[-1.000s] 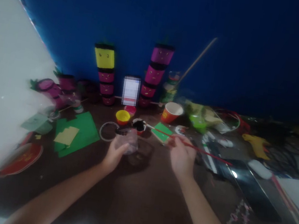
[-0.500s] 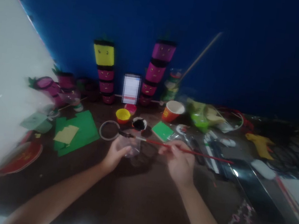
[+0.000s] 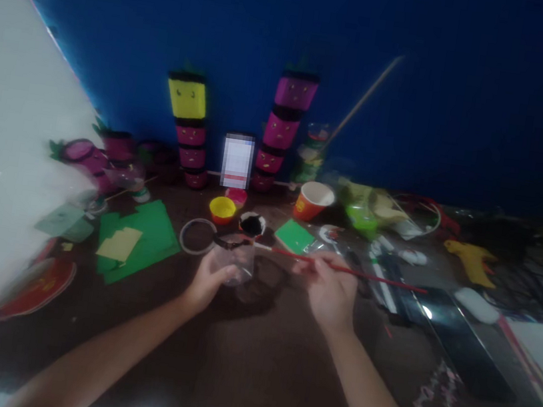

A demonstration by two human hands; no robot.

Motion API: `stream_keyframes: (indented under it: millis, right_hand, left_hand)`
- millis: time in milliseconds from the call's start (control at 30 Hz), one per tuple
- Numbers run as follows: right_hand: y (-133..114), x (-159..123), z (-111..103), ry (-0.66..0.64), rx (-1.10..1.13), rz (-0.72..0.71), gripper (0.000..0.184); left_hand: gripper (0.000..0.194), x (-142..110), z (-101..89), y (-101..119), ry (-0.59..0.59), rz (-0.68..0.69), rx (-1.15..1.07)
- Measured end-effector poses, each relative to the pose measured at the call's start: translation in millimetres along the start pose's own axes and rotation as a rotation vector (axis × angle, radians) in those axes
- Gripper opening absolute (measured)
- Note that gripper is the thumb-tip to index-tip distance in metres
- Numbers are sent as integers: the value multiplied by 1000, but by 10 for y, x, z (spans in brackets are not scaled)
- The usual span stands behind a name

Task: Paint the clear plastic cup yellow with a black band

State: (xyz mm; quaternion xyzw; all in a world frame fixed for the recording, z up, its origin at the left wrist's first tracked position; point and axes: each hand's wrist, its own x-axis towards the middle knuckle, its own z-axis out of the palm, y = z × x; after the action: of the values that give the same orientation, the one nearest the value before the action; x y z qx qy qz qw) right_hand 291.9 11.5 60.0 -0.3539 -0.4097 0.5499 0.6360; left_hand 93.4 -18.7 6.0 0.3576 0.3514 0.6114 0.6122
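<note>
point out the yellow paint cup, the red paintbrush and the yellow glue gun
yellow paint cup [image 3: 223, 208]: head view, its yellow inside
red paintbrush [image 3: 382, 280]: head view, rear of its handle
yellow glue gun [image 3: 470, 259]: head view, its body

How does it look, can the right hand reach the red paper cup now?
Probably yes: just low things, like the green pad, lie before the red paper cup, though the right hand holds the brush.

So there's a deep blue wall [image 3: 235, 30] right behind a dark brown tabletop [image 3: 247, 375], and a pale whitish wall [image 3: 6, 112] on the left. Lighting's pretty dim, tbh, with a bit of shine on the tabletop and a light strip [image 3: 21, 401] along its near edge.
</note>
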Motion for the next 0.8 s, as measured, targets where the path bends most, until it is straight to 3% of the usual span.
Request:
stream_keyframes:
  millis: [367, 567, 800]
  right_hand:
    - [-20, -73, 61, -94, -4, -8, 8]
    - [-15, 5, -22, -11, -10, -52, 7]
    - [-19, -52, 56, -45, -11, 8, 10]
  left_hand:
    - [47, -10, -36, -28, 22, -7, 61]
    - [42, -5, 6, -12, 94, -1, 16]
    - [45, -4, -4, -17, 79, -12, 27]
